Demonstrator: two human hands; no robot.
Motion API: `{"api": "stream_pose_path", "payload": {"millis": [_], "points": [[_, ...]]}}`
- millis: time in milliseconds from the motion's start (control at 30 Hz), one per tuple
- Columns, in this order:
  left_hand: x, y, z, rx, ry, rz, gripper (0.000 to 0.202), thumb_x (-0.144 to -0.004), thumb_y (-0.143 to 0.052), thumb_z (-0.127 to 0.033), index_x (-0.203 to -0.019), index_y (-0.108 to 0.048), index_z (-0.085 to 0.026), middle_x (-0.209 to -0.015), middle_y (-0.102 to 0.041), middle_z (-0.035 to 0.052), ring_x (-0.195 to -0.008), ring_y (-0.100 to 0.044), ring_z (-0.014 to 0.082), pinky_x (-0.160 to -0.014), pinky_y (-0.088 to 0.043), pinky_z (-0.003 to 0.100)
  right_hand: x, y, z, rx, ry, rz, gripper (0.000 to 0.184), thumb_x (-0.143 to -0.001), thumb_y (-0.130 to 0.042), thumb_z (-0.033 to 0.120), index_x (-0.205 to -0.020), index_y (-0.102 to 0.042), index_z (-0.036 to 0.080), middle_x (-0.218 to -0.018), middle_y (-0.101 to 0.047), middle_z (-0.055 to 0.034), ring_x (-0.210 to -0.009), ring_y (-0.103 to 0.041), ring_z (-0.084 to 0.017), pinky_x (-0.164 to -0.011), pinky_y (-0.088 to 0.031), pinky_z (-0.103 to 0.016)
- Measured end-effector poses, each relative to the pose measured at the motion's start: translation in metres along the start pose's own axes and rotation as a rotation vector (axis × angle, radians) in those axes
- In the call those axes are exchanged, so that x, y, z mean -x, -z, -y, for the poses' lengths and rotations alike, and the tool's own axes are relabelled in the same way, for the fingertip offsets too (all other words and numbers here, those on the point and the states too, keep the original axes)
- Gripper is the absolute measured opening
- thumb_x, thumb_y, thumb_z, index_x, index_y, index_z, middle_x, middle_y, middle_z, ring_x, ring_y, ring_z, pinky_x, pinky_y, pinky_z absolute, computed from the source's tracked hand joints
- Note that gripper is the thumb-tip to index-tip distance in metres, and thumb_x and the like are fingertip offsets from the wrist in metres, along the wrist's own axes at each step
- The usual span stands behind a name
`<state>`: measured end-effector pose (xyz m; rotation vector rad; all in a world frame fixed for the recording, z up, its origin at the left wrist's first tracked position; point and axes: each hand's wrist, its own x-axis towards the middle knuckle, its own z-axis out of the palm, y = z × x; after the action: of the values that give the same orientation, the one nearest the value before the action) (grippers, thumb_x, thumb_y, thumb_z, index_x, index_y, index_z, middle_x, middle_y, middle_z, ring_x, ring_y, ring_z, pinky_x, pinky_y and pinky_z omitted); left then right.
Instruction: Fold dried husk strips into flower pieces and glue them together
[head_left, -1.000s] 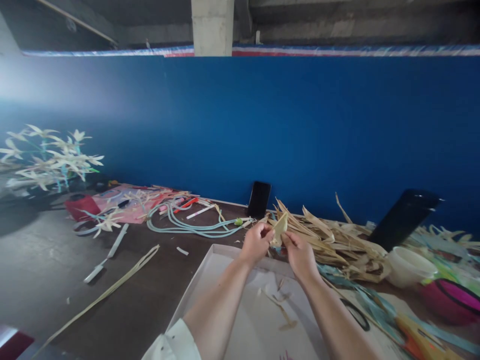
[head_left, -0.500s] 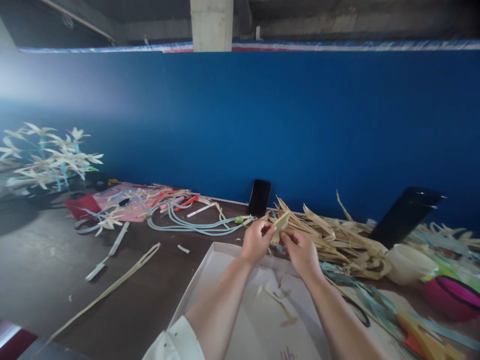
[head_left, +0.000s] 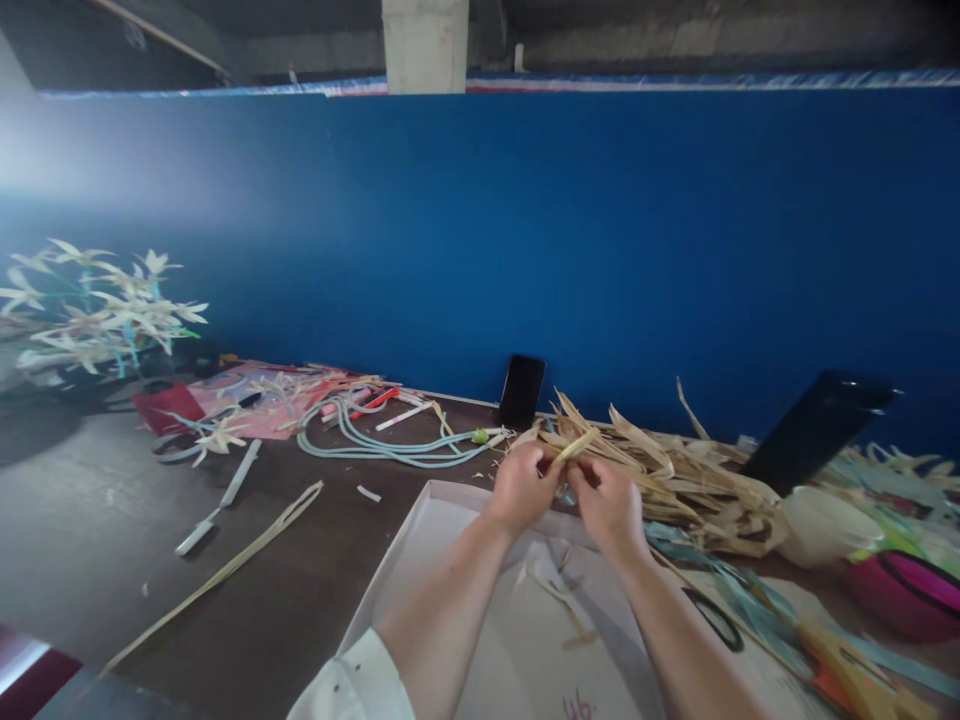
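Both my hands meet above the far edge of a shallow white cardboard tray (head_left: 420,570). My left hand (head_left: 521,488) and my right hand (head_left: 611,505) are closed, pinching one pale dried leaf strip (head_left: 574,446) between their fingertips; the strip is rolled narrow and points up to the right. Just behind them lies a heap of dried straw-coloured leaves (head_left: 675,480). A few leaf scraps (head_left: 559,590) lie in the tray under my forearms.
On the dark table are coiled light-blue cords (head_left: 382,445), a long pale strip (head_left: 225,570), a black phone (head_left: 522,392) leaning on the blue wall, a second dark device (head_left: 814,430), a white bowl (head_left: 821,525), a pink bowl (head_left: 911,595), and finished leaf flowers (head_left: 97,310) at left.
The leaf piece, held flat and wide a second ago, is now rolled into a narrow strip. My hands have drawn closer together.
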<state>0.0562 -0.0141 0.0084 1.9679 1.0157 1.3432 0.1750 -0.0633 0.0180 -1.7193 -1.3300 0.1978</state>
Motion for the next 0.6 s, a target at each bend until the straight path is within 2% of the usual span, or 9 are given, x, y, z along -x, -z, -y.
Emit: {"api": "stream_pose_path", "payload": {"millis": [133,233,333,433,600], "points": [[0.001,0.000,-0.004,-0.041,-0.069,-0.029,0.015,-0.079,-0.056,-0.026,-0.069,-0.061,-0.016,-0.071,-0.061,0.0028,-0.067,-0.052,0.0119,-0.065,-0.039,0.023,-0.001,0.000,-0.002,0.056,-0.007,-0.012,0.027,-0.077,-0.051,0.041,-0.085,-0.068,0.022,-0.078,-0.069,-0.0035,-0.074,-0.063,-0.021,-0.066,-0.041,-0.029],[0.001,0.003,-0.010,0.026,-0.067,-0.038,0.015,-0.079,-0.056,-0.026,-0.070,-0.060,-0.015,-0.071,-0.061,0.0026,-0.068,-0.053,0.0121,-0.066,-0.040,0.023,-0.006,0.003,-0.007,0.067,-0.018,-0.046,0.028,-0.077,-0.050,0.041,-0.084,-0.069,0.021,-0.076,-0.069,-0.0043,-0.070,-0.062,-0.021,-0.062,-0.040,-0.028],[0.000,0.005,-0.012,0.160,0.014,-0.034,0.016,-0.079,-0.055,-0.028,-0.075,-0.061,-0.015,-0.071,-0.060,0.0015,-0.065,-0.053,0.0111,-0.063,-0.041,0.022,-0.012,0.010,-0.012,-0.036,-0.037,-0.074,0.029,-0.076,-0.051,0.040,-0.078,-0.069,0.017,-0.066,-0.067,-0.0043,-0.063,-0.061,-0.021,-0.058,-0.041,-0.028],[-0.004,0.008,-0.008,0.203,0.143,-0.038,0.020,-0.078,-0.056,-0.033,-0.075,-0.063,-0.014,-0.067,-0.059,0.0004,-0.062,-0.052,0.0109,-0.061,-0.040,0.021,-0.015,0.013,-0.012,-0.222,-0.078,-0.065,0.031,-0.075,-0.055,0.044,-0.077,-0.070,0.016,-0.061,-0.065,-0.0037,-0.059,-0.060,-0.020,-0.058,-0.044,-0.029],[-0.012,0.018,0.006,0.166,0.319,-0.108,0.028,-0.076,-0.056,-0.040,-0.074,-0.066,-0.013,-0.063,-0.058,-0.0009,-0.062,-0.052,0.0111,-0.058,-0.036,0.020,-0.015,0.008,-0.011,-0.573,-0.240,0.017,0.039,-0.068,-0.064,0.049,-0.088,-0.070,0.016,-0.069,-0.067,-0.0051,-0.061,-0.061,-0.020,-0.055,-0.049,-0.030]]}}
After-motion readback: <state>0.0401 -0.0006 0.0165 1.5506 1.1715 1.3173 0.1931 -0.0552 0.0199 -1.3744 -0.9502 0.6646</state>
